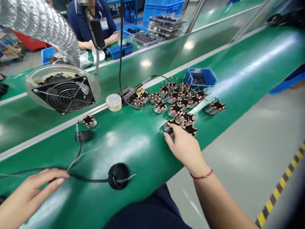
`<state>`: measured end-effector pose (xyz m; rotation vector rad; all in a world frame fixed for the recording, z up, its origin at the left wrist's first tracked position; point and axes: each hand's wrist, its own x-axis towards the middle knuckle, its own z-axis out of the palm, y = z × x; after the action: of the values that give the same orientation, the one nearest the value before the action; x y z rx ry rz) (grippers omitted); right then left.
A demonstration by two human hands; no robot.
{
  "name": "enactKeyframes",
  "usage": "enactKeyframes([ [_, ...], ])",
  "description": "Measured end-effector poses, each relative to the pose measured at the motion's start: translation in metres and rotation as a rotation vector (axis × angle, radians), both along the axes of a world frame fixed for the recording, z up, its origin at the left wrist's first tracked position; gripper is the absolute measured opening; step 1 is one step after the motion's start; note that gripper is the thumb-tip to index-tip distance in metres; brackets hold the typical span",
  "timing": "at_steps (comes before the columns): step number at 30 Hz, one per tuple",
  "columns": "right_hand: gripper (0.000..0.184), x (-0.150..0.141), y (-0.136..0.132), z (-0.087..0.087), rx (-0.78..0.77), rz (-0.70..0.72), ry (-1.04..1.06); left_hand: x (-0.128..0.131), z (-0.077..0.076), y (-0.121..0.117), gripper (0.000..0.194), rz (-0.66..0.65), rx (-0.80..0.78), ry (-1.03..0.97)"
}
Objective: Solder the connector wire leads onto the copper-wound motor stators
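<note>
My right hand [187, 144] reaches to the near end of a group of motor stators, its thumb and fingers closed on one stator [167, 127] with copper windings and a steel rim. Other stators [175, 109] stand close around it. At the lower left, my left hand [41, 187] pinches a thin grey wire [77, 160] that looks like solder, beside a black cable [90, 180]. That cable runs into a round black housing [119, 176] with coloured wire ends sticking out. Farther back, a black cap [83, 135] is joined by coloured wires to another stator [89, 121].
A fume fan [65, 95] on a foil duct [45, 25] hangs at the left. A tape roll [113, 102], a soldering iron [144, 82] with its cord and a blue bin [201, 78] line the back of the green bench. A co-worker [95, 28] sits opposite.
</note>
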<state>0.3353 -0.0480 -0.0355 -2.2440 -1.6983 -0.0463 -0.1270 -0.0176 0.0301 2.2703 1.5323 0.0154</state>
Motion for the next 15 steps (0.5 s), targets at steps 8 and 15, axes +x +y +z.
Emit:
enactKeyframes([
  [8,0.016,-0.056,0.03,-0.007,0.16,0.769,0.3,0.116,0.014,0.012,0.035,-0.249,-0.216,-0.06],
  [15,0.042,-0.09,0.059,0.011,-0.125,1.018,0.278,0.128,-0.013,0.057,0.016,0.363,-0.365,-0.682],
])
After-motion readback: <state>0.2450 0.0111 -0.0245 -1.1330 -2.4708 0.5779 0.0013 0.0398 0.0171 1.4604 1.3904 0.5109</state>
